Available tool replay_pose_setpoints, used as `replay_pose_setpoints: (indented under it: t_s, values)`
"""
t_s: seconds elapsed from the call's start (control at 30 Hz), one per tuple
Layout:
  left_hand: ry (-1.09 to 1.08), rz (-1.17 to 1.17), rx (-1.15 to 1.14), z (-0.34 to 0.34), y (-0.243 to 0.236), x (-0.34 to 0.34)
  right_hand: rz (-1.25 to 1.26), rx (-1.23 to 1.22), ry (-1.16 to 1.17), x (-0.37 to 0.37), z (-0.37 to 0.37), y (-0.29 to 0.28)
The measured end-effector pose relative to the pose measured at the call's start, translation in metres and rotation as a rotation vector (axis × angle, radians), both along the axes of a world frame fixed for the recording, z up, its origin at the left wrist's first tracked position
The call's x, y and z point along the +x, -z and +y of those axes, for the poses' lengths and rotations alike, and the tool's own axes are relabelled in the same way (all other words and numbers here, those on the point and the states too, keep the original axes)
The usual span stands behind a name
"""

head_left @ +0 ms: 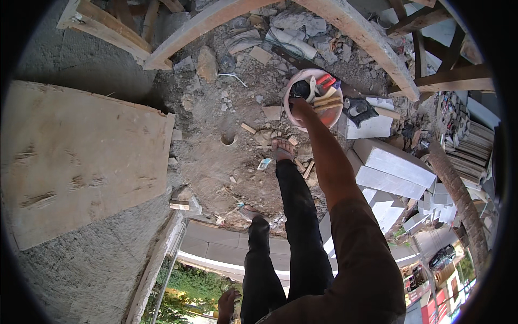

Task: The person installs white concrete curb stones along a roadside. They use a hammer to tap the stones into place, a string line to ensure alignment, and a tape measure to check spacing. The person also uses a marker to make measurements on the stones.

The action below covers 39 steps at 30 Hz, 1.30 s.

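Open room over dirt (208, 146) left of bucket (331, 117), wooden beam (372, 40) beyond, pale blocks (394, 163) rightward

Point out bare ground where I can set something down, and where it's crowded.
Mostly bare dirt lies between the wooden board and the right foot, just nearer than the round hollow. Crowded: the bucket, with tools and the right hand inside, and its right side, where white blocks lie.
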<state>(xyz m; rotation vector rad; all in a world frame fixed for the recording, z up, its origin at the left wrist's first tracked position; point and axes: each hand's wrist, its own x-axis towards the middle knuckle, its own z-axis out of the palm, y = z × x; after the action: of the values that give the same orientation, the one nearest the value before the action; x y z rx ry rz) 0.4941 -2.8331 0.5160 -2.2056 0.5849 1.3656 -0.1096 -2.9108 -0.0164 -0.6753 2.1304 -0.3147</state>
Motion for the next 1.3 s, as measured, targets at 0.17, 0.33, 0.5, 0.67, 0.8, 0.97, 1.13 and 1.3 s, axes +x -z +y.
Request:
replay_pose_setpoints:
  t_s: [0.17, 0.33, 0.5, 0.67, 0.8, 0.97, 1.13, 1.3]
  values:
    - [0.031, 0.028, 0.013, -0.011, -0.003, -0.017, 0.096, 0.039, 0.117, 0.003, 0.006, -0.021]
    - [0.163, 0.194, -0.05, -0.053, -0.004, -0.058, 0.16, -0.128, 0.395, 0.014, 0.068, -0.154]
    - [0.22, 0.433, -0.155, -0.098, -0.01, -0.101, 0.023, -0.002, 0.444, 0.087, 0.215, -0.261]
    - [0.368, 0.634, -0.179, -0.16, -0.001, -0.138, -0.277, 0.165, 0.72, 0.172, 0.339, -0.405]
    - [0.542, 0.745, -0.141, -0.207, 0.043, -0.138, -0.296, 0.167, 0.978, 0.264, 0.394, -0.489]
    - [0.753, 0.635, -0.001, -0.278, 0.098, -0.12, -0.016, 0.143, 1.346, 0.418, 0.416, -0.522]
    - [1.109, 0.674, 0.09, -0.303, 0.084, -0.178, -0.157, 0.035, 1.781, 0.582, 0.368, -0.522]
    - [1.011, 0.747, 0.204, -0.312, 0.111, -0.266, -0.151, 0.057, 1.823, 0.696, 0.294, -0.48]
